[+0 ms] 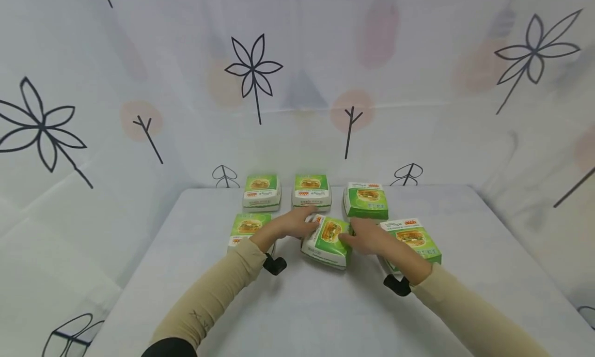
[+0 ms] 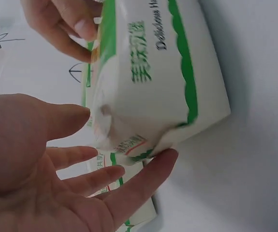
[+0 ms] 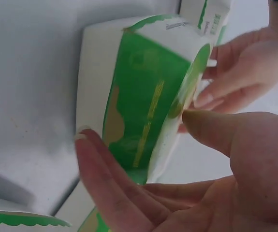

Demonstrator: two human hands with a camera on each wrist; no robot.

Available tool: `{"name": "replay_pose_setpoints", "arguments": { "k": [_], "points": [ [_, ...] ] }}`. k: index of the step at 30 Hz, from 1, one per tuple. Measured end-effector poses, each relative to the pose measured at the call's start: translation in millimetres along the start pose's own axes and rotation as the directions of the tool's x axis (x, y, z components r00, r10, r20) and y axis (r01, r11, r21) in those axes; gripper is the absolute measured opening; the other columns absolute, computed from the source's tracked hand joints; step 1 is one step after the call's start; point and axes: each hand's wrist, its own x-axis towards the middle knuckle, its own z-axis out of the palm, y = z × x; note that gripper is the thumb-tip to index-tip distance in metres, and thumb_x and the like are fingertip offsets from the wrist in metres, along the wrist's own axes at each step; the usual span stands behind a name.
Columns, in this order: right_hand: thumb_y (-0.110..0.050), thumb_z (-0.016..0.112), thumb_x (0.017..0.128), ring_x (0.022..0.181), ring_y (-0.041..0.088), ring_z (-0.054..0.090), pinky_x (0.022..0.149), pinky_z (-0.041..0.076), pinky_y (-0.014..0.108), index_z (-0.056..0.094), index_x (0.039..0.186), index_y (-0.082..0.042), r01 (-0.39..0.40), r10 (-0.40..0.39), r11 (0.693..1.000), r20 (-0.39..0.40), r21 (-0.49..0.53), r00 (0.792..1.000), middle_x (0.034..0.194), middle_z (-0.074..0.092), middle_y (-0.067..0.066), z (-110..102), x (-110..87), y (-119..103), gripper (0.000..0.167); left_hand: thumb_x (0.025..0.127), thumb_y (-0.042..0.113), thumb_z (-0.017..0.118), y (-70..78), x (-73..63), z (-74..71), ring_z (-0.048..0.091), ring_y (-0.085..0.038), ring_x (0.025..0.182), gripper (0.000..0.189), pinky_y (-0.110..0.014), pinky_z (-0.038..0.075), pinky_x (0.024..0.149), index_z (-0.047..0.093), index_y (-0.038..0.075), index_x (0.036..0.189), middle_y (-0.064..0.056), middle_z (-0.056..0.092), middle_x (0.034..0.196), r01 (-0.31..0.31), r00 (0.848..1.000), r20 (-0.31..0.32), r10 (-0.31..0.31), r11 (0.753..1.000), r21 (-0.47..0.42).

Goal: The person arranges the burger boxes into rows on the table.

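A green-and-white burger box [image 1: 331, 238] with a hamburger picture on its lid lies tilted and turned between my two hands at the middle of the table. My left hand [image 1: 296, 222] holds its left corner, thumb at the lid edge and fingers along the side, as the left wrist view shows on the box [image 2: 143, 92]. On the opposite side my right hand [image 1: 368, 236] grips the same box [image 3: 143, 96], thumb by the lid and fingers at the lower side. One corner of the carton looks creased in the left wrist view.
Behind stand three similar boxes in a row: left box [image 1: 261, 191], middle box [image 1: 311, 187], right box [image 1: 366, 201]. Another box [image 1: 248, 225] is partly behind my left arm, and one more [image 1: 416, 236] partly behind my right. A white table [image 1: 297, 315] meets a patterned cloth backdrop [image 1: 297, 78].
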Motion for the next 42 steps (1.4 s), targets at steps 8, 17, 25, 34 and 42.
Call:
{"name": "replay_pose_setpoints", "arguments": {
  "k": [8, 17, 25, 34, 42],
  "points": [
    [-0.028, 0.064, 0.102, 0.077, 0.022, 0.064, 0.063, 0.055, 0.034, 0.054, 0.128, 0.010, 0.049, -0.051, 0.996, 0.028, 0.079, 0.998, 0.100, 0.066, 0.017, -3.6, 20.0, 7.7, 0.047, 0.106, 0.027, 0.056, -6.8, -16.5, 8.3, 0.070, -0.023, 0.097, 0.056, -0.035, 0.063, 0.075, 0.039, 0.007, 0.156, -0.022, 0.039, 0.157, 0.034, 0.999, 0.000, -0.034, 0.996, -0.077],
    [-0.037, 0.061, 0.103, 0.131, 0.047, 0.052, 0.105, 0.048, 0.059, 0.036, 0.149, 0.015, 0.066, -0.066, 0.998, 0.014, -0.004, 0.998, 0.140, 0.054, 0.033, -9.1, 11.1, 6.5, 0.074, 0.108, 0.030, 0.052, 0.9, -19.1, 3.8, 0.068, -0.028, 0.102, 0.057, -0.035, 0.062, 0.076, 0.039, 0.003, 0.155, -0.026, 0.044, 0.153, 0.051, 0.997, -0.052, -0.051, 0.999, 0.001],
    [-0.023, 0.079, 0.088, 0.120, 0.035, 0.058, 0.104, 0.047, 0.055, 0.052, 0.139, 0.005, 0.138, -0.142, 0.988, 0.066, 0.062, 0.988, 0.130, 0.061, 0.019, -0.7, -14.8, 8.3, 0.065, 0.110, 0.027, 0.046, 3.7, -9.6, -1.9, 0.053, -0.034, 0.132, 0.054, -0.042, 0.059, 0.089, 0.035, 0.006, 0.158, -0.022, 0.041, 0.157, 0.056, 0.998, 0.002, -0.055, 0.998, -0.042],
    [-0.002, 0.069, 0.085, 0.108, 0.033, 0.061, 0.098, 0.052, 0.053, 0.048, 0.141, 0.011, 0.126, -0.127, 0.992, 0.029, 0.022, 0.992, 0.130, 0.061, 0.025, 10.8, 2.0, 10.6, 0.061, 0.109, 0.019, 0.043, -1.8, -17.0, 2.9, 0.060, -0.031, 0.122, 0.045, -0.039, 0.062, 0.080, 0.044, 0.004, 0.152, -0.021, 0.050, 0.147, 0.044, 0.998, 0.042, -0.043, 0.999, -0.016],
    [0.004, 0.065, 0.085, 0.114, 0.038, 0.061, 0.100, 0.052, 0.054, 0.044, 0.143, 0.015, 0.133, -0.132, 0.991, 0.028, -0.015, 0.991, 0.132, 0.059, 0.030, 8.2, 15.1, 8.5, 0.063, 0.109, 0.019, 0.047, 6.7, -34.1, 6.6, 0.063, -0.033, 0.113, 0.047, -0.043, 0.063, 0.076, 0.041, 0.000, 0.152, -0.024, 0.054, 0.140, 0.120, 0.993, -0.012, -0.120, 0.993, 0.003]
  ]
}}
